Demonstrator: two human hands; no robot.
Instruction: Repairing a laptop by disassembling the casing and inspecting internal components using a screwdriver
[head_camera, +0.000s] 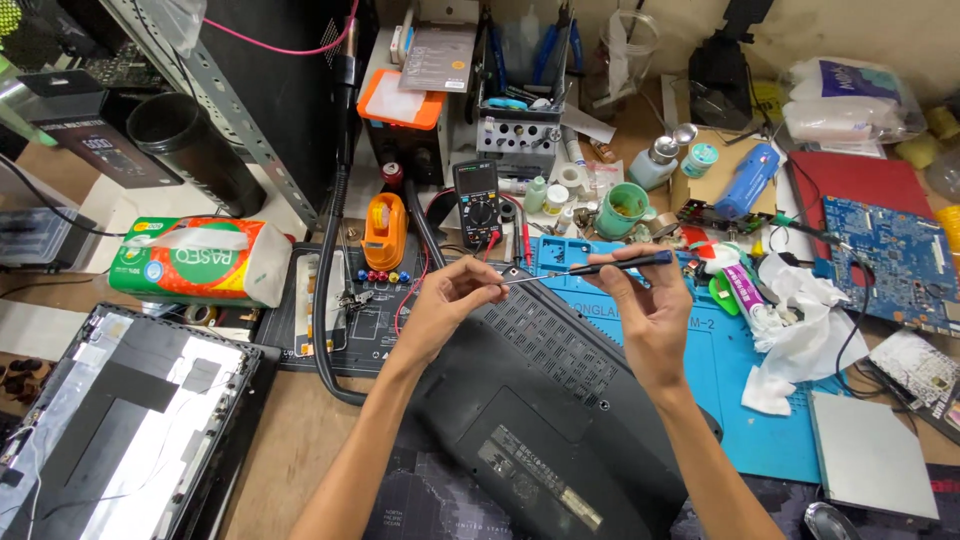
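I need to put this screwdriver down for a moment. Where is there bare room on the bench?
Free: blue mat between laptop base and crumpled tissue; bare wood left of the laptop. Crowded: back of the bench around the multimeter.
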